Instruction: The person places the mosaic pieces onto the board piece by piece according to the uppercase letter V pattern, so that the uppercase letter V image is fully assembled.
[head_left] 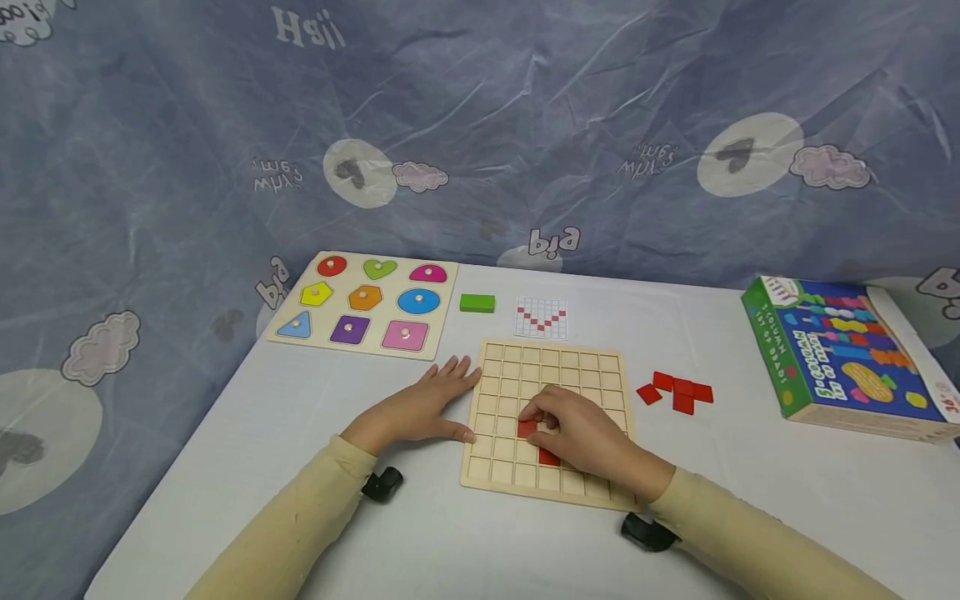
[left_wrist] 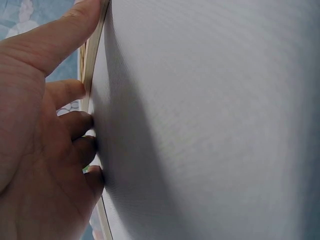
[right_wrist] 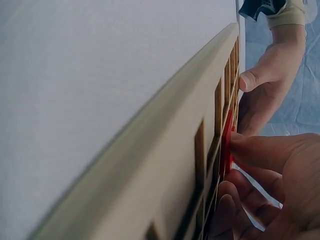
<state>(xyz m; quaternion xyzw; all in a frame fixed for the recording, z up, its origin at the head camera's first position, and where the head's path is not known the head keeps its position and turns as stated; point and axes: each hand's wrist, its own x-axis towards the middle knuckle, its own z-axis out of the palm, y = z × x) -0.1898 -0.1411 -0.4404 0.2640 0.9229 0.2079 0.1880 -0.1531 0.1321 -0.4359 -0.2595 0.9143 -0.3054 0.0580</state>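
Note:
A wooden grid board [head_left: 506,379] lies on the white table, with square recesses across its face. My right hand [head_left: 581,433] pinches a red square tile [head_left: 527,428] over a cell left of the board's middle; the right wrist view shows thumb and fingers at the red tile, close against the grid. Just below and right of it, another red tile [head_left: 549,457] sits in a cell, partly covered by the hand. With fingers spread, my left hand [head_left: 423,407] touches the board's left edge. Several loose red tiles [head_left: 683,387] lie to the right of the board.
Behind the board are a pattern card [head_left: 542,317] with a red V on a grid and a green block [head_left: 477,303]. A shape puzzle board [head_left: 386,343] lies at the back left. On the right stands a colourful bead-set box [head_left: 855,354]. A printed blue-grey cloth hangs behind.

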